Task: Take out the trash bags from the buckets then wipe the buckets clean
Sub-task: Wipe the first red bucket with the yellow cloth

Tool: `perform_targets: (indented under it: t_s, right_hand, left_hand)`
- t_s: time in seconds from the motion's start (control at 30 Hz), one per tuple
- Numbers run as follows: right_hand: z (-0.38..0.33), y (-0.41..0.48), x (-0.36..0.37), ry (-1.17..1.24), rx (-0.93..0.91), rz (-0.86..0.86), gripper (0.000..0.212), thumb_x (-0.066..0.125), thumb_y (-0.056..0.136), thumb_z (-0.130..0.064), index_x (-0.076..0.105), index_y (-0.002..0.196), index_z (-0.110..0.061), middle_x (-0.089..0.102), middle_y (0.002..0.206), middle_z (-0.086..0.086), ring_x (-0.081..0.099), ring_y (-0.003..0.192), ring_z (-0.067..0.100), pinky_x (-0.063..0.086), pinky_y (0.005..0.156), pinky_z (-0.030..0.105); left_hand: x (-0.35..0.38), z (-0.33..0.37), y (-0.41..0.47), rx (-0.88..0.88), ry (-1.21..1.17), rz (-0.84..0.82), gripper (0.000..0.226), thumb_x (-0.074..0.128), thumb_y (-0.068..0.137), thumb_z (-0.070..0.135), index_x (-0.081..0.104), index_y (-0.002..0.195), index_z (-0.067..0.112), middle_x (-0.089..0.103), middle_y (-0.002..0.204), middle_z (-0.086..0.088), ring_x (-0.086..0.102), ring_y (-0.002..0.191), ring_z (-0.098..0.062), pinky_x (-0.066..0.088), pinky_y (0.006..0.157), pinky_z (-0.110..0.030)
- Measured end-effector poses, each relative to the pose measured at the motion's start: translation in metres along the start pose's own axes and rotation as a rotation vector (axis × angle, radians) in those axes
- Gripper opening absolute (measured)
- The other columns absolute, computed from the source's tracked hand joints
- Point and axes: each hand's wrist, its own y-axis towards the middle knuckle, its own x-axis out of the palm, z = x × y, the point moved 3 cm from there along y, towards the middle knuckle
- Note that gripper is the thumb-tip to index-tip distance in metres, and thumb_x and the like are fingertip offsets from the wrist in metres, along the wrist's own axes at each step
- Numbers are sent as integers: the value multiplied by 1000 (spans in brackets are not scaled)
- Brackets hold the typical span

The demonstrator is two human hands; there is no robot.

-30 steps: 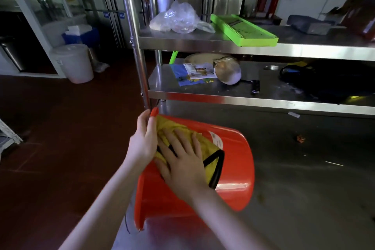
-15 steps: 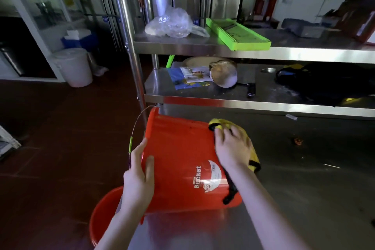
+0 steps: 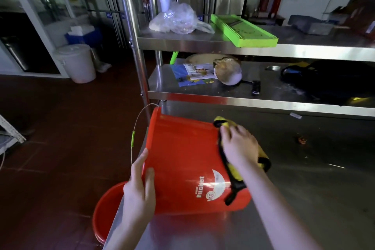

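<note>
Red bucket point(image 3: 182, 158) lies on its side on the steel table point(image 3: 304, 199), with its long axis running left to right. The mouth faces left past the table edge and the base points right. Your left hand point(image 3: 140, 189) lies against the wall just beside the rim, fingers straight, bracing rather than clasping. Your right hand point(image 3: 240, 148) has its fingers curled onto the yellow cloth point(image 3: 224, 121) and presses it on the base end. The wire handle point(image 3: 133, 138) hangs free off the rim. A second red bucket point(image 3: 107, 207) stands on the floor below the table edge. Judgement: the unwiped wall lies leftward of the cloth, so stroke toward the mouth; the left hand is the nearer one to roll the bucket.
</note>
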Motion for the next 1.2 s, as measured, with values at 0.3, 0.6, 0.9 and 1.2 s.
perform_targets:
  t_s: [0.3,0.6,0.9,1.2]
  right_hand:
    - [-105,-53,24,13,-536,24,53,24,99,-55,59,129,-30,51,141,-6,46,131,21,31,109,51]
    - [-88,-102,39,0,-728,106,51,34,97,-59,38,143,-37,38,151,-5,29,143,23,16,118,54]
    - [20,-9,2,-36,-11,-13,52,32,98,-54,54,134,-23,49,141,6,42,132,28,34,109,44]
    - [-119,-53,37,4,-563,50,47,37,96,-52,61,128,-28,52,141,-3,43,134,24,28,112,50]
  left_hand:
    - [-6,2,-9,-41,72,-9,44,47,99,25,36,124,60,71,108,-12,67,93,-42,54,78,-51]
    - [30,44,115,-217,157,-141,38,39,100,45,35,137,36,61,100,-5,58,75,-13,46,67,-31]
    - [4,20,56,45,139,-150,49,33,101,42,22,146,57,66,76,7,66,65,-7,48,55,-11]
    - [0,5,53,70,119,-128,48,36,102,34,29,142,59,68,70,9,56,41,-12,47,42,-21]
